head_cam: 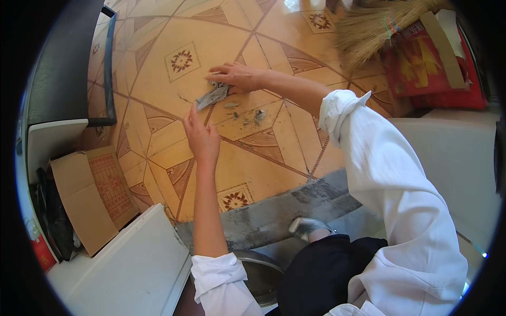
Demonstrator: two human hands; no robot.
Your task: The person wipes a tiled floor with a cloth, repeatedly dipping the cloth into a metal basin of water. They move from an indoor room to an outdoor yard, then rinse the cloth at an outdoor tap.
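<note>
A crumpled grey cloth [213,96] stretches between my two hands, low over the patterned floor. My right hand [243,77] is at its upper end, with the thumb side against the cloth and some fingers extended past it. At the lower end are the fingertips of my left hand [202,136]; its thumb stands apart, and whether the fingers grip is unclear. Just right of the cloth lies a small pale piece [231,105]. Dark crumbly debris [259,115] is scattered on the floor beside it.
A straw broom [367,35] rests by a red box [415,67] at upper right. At left are an open cardboard box [85,197], a white panel [126,256] and a dark frame [110,71]. A metal basin [259,272] and a silver shoe [308,227] are near me, behind a grey cement strip [269,217].
</note>
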